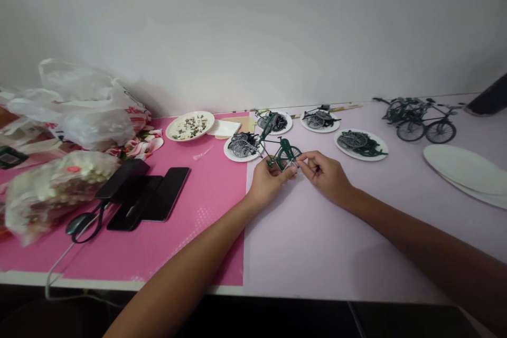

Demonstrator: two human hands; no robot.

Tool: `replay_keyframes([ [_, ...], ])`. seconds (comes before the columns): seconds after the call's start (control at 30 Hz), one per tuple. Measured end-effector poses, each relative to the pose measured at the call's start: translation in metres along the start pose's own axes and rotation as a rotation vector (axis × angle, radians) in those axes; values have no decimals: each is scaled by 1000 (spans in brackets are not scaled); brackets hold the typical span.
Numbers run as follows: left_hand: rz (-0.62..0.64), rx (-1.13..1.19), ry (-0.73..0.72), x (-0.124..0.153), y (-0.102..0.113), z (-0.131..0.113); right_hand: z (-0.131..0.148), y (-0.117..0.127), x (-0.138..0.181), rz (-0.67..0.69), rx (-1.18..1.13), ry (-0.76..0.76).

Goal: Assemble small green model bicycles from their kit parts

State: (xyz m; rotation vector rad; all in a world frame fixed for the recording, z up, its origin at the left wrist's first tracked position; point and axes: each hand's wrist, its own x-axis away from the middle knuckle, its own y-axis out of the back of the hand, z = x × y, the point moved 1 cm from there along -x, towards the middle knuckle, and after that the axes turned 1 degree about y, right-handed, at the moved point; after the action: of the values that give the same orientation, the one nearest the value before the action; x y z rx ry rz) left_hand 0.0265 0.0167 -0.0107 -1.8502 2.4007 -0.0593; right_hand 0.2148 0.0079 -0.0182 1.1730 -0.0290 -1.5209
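- Green model bicycle (pixel 284 152), centre of the frame on the lilac mat (pixel 317 243): it looks part-built, with the frame and at least one wheel on.
- Left hand (pixel 268 179) is closed on its lower frame, thumb over fingers.
- Right hand (pixel 327 173) pinches tight at the bicycle's right end; whether it also holds a small part I cannot tell.
- Just behind, paper plates (pixel 379 142) hold loose wheels and frames, so parts remain unused.
- Upper right, finished bicycles (pixel 420 119) stand complete.
- Left, on the pink mat (pixel 206 222), lie phones (pixel 158 198) and scissors (pixel 85 224).
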Motion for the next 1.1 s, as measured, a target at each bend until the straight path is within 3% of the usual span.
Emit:
replay_keyframes([
  [0.33, -32, -70, 16, 1, 0, 5, 1, 3, -3, -3, 110, 120],
  [0.67, -131, -222, -24, 5, -2, 1, 6, 3, -4, -148, 68, 299],
  [1.1, -120, -193, 8, 6, -3, -1, 5, 2, -4, -141, 96, 273],
])
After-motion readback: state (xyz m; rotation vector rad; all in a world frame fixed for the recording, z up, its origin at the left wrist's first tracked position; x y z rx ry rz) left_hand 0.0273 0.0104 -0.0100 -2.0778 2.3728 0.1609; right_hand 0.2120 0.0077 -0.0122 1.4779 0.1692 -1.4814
